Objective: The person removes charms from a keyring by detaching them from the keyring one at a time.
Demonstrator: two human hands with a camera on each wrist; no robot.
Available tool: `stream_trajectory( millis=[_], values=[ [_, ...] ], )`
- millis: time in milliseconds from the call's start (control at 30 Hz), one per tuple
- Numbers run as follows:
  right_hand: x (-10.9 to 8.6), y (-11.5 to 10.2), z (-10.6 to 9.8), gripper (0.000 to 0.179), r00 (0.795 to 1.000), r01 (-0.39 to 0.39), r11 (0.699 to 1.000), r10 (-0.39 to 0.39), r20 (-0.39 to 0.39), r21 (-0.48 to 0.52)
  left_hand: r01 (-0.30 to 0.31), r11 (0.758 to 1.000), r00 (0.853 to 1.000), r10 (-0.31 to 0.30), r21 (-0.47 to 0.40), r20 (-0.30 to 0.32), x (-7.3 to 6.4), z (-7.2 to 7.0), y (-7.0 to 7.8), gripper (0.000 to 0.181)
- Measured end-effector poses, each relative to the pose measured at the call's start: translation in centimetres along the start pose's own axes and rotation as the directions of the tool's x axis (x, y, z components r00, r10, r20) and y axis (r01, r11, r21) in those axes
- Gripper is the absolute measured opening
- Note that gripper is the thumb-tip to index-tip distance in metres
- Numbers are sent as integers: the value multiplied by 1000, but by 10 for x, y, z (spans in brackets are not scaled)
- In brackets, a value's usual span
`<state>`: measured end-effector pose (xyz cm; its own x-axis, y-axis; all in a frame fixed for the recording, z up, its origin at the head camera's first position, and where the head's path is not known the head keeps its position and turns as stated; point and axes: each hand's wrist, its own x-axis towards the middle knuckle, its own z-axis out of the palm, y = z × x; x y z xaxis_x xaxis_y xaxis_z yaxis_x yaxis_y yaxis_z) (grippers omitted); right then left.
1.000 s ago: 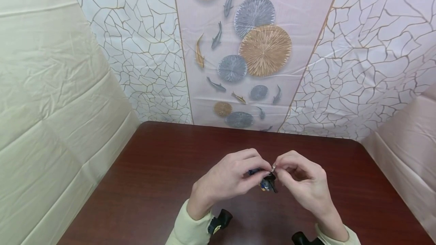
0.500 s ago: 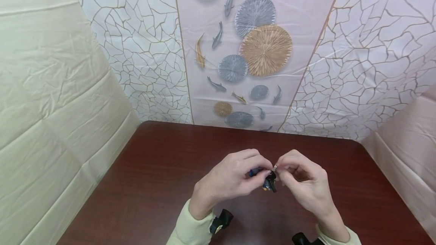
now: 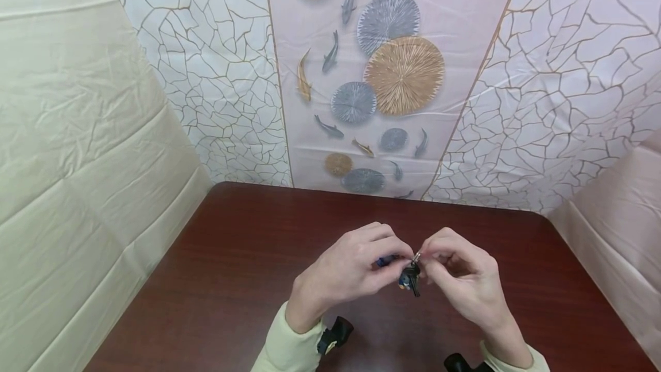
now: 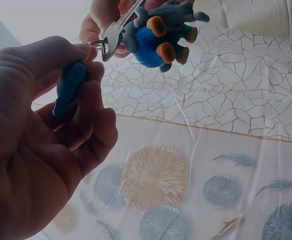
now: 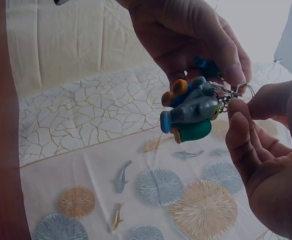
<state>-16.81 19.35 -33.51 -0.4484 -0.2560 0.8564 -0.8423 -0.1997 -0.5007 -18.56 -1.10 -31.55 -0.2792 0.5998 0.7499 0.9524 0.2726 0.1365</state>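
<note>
Both hands meet above the table at a metal key ring. My left hand pinches the ring between thumb and forefinger. A small blue piece lies inside its curled fingers. From the right, my right hand pinches the ring with thumb and fingertips. A key and a cluster of small rubbery figures in grey, blue, green and orange hang from the ring. In the head view the hanging key looks dark. Fingertips partly hide the ring.
A dark red-brown table lies below the hands. Behind it hangs a patterned cloth with printed fish and discs. Plain pale cloth closes off the left side. A black wrist camera sits on the left sleeve.
The hands stay nearly in place, with the right hand shifted slightly right. The key and figures between them have turned a little and hang lower. More of the ring shows.
</note>
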Motion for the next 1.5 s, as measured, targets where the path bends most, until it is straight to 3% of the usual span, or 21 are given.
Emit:
stream_trajectory(
  millis=[667, 767, 967, 1167, 1267, 1400, 1500],
  values=[
    [0, -3, 0, 32, 999, -25, 990, 30, 38, -138, 9, 1000, 999, -9, 7, -39, 3, 1, -2, 8],
    [-2, -2, -1, 35, 995, -95, 965, 99, 6, -243, 30, 1000, 999, -30, 9, -27, 3, 2, -2, 6],
    [-6, -3, -5, 36, 979, -195, 877, 199, -35, -439, 106, 994, 994, -106, 1, 18, 1, 5, -2, 5],
    [-5, -7, -7, 31, 962, -250, 847, 272, -20, -469, 183, 983, 982, -183, 0, 44, 0, 10, -5, 7],
    [-5, -5, -6, 28, 953, -258, 823, 303, 9, -506, 187, 982, 981, -188, 5, 43, 0, 12, -6, 7],
    [-5, -4, -6, 27, 956, -233, 817, 293, 31, -528, 188, 982, 981, -188, 4, 46, 0, 13, -5, 7],
    [-5, -6, -6, 25, 944, -272, 817, 328, 22, -508, 180, 984, 983, -180, 2, 48, 1, 13, -4, 7]
  ],
)
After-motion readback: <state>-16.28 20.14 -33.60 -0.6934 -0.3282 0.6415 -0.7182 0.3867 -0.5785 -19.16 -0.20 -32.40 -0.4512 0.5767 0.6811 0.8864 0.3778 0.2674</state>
